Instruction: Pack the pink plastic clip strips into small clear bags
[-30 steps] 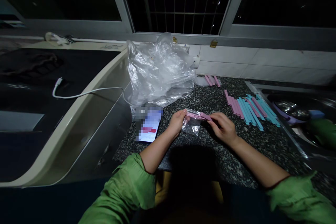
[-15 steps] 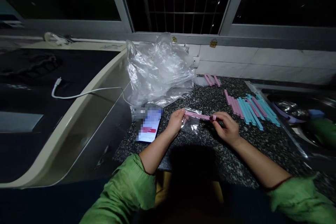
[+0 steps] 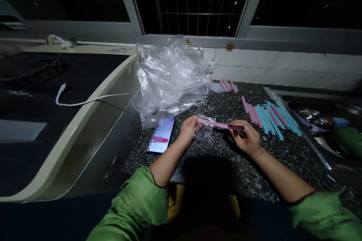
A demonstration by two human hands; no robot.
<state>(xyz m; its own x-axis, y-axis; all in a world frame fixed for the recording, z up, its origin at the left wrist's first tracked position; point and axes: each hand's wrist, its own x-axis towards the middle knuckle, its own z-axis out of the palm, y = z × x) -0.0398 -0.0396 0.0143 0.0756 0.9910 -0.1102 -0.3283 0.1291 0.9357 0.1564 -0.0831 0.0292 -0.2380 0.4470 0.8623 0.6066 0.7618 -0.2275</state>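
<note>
Between my two hands stretches a slim pink plastic bag clip (image 3: 212, 123), level above the counter. My left hand (image 3: 189, 131) is closed on its left end. There a small clear plastic bag (image 3: 206, 133) hangs below the clip, close to the fingers. My right hand (image 3: 246, 138) pinches the other end, where a darker pink section sticks out rightward across the fingers. How the bag and the clip join is too small to make out.
On the speckled counter (image 3: 203, 169) a lit phone (image 3: 161, 135) lies left of my hands. Behind is a crumpled clear plastic sheet (image 3: 175, 75). Several blue strips (image 3: 271, 120) and pink strips (image 3: 251, 113) lie to the right, before the sink edge (image 3: 299, 131).
The darker pink section at the right end now shows lengthwise, pointing right across my right fingers. My right hand has shifted slightly right; the left has barely moved.
</note>
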